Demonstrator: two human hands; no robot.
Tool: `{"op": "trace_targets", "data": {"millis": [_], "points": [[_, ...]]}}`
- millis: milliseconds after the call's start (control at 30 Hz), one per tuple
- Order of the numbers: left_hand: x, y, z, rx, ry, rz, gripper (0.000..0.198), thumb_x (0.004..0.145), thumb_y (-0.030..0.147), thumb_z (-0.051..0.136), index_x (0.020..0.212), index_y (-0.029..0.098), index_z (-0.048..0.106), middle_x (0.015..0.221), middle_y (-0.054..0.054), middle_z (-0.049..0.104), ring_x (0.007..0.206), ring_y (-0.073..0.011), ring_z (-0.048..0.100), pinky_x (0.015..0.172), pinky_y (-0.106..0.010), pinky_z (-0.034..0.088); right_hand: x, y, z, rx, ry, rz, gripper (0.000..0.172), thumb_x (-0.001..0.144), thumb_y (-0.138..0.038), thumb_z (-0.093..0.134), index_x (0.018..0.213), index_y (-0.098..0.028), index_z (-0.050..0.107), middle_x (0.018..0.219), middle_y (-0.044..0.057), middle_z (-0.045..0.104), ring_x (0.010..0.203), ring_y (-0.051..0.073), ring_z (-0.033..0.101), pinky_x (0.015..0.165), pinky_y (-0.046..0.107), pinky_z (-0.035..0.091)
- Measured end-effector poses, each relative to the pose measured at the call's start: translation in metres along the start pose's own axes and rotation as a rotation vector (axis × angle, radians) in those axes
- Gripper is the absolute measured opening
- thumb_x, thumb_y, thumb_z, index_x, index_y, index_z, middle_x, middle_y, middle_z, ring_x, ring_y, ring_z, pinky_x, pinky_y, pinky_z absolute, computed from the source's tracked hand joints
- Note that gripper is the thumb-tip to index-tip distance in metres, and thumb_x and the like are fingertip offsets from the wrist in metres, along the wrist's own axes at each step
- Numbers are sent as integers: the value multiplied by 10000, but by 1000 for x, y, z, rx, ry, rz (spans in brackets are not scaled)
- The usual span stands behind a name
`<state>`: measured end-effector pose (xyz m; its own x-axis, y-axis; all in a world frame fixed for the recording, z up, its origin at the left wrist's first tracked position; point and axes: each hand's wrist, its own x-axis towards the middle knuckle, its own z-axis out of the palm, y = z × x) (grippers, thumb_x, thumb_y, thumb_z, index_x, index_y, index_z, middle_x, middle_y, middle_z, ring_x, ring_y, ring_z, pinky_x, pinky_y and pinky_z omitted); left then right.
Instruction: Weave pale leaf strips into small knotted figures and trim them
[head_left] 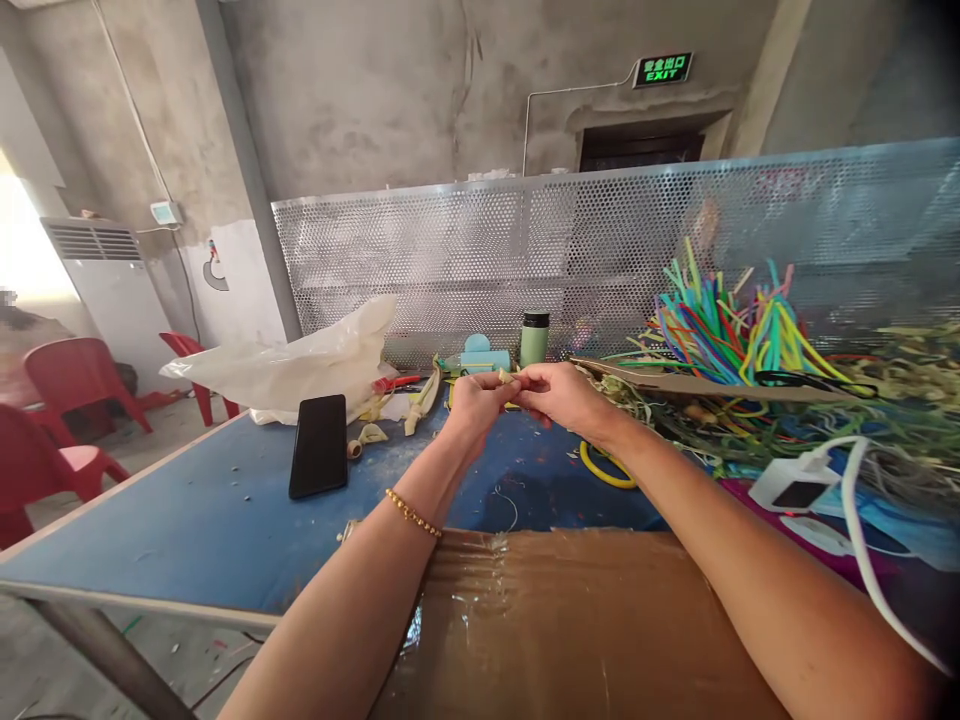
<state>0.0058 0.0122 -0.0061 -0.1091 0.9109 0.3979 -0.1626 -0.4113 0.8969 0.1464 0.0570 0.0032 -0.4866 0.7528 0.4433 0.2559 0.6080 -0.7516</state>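
My left hand [478, 405] and my right hand [559, 395] meet above the blue table [210, 520], fingers pinched close together. Between the fingertips shows a small pale yellowish piece of material [507, 377], too small to name surely; both hands seem to grip it. A yellow ring-shaped band [606, 468] lies below my right hand. Left of my left hand are pale twisted strips [424, 398] and a small curled pale piece [367, 438]. A green bottle with a black lid [535, 340] stands upright behind my hands.
A black phone [319, 446] and a plastic bag [300, 365] lie left. Bundled colourful pipe cleaners [727, 325] rest on cardboard at right, near a white charger [795, 482] with cable. Taped cardboard [585, 620] covers the near edge; a perforated metal panel [450, 260] stands behind.
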Motion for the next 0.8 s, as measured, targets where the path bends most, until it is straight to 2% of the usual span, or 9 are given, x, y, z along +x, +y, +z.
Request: {"op": "trace_targets", "data": {"millis": [167,267,400,567,667,733,800], "points": [[0,-2,-2,-90,-9,18,180,650,219,768,788,105,739,535,20,563,480,-76,433,488,-233,312,-2,-3,-4,48,-25,20,355,724,-462,766,633,-168,588,480,-18,540,396,87,480,362,223,380],[0,0,-6,-120,-5,5,155,639,218,772,712,103,698,565,-1,590,525,-88,501,521,-229,351,-4,-6,-7,-13,-31,-25,319,787,-413,710,624,-164,594,491,-10,555,412,85,489,386,217,385],[1,0,-10,-185,-51,-48,176,622,206,791,667,102,657,597,-8,599,531,-83,513,528,-225,363,-5,-8,-9,-52,-60,-101,282,840,-367,646,654,-159,604,505,-15,568,428,86,502,420,215,405],[1,4,-8,-327,-112,-41,141,648,142,770,745,95,679,640,-6,602,569,-78,520,565,-218,397,-10,-13,-17,169,-220,-56,344,845,-431,648,656,-150,586,485,-22,554,424,76,489,430,204,396],[-2,7,-6,-339,-157,-50,145,666,149,769,776,105,686,623,9,580,561,-78,504,599,-232,426,-12,-11,-20,299,-333,-14,343,824,-460,676,716,-142,606,540,-25,569,448,74,500,430,201,398],[-4,8,-5,-293,-190,-37,154,663,172,782,766,106,688,604,16,569,538,-76,489,591,-241,430,-11,-8,-21,259,-365,11,306,830,-425,674,734,-140,619,575,-18,587,476,83,528,443,205,415],[-5,9,-4,-224,-190,-6,175,648,195,802,745,103,688,621,9,589,525,-70,485,560,-233,412,-9,-6,-21,105,-302,14,231,828,-332,679,712,-138,634,575,-10,597,499,93,546,463,212,429]]}}
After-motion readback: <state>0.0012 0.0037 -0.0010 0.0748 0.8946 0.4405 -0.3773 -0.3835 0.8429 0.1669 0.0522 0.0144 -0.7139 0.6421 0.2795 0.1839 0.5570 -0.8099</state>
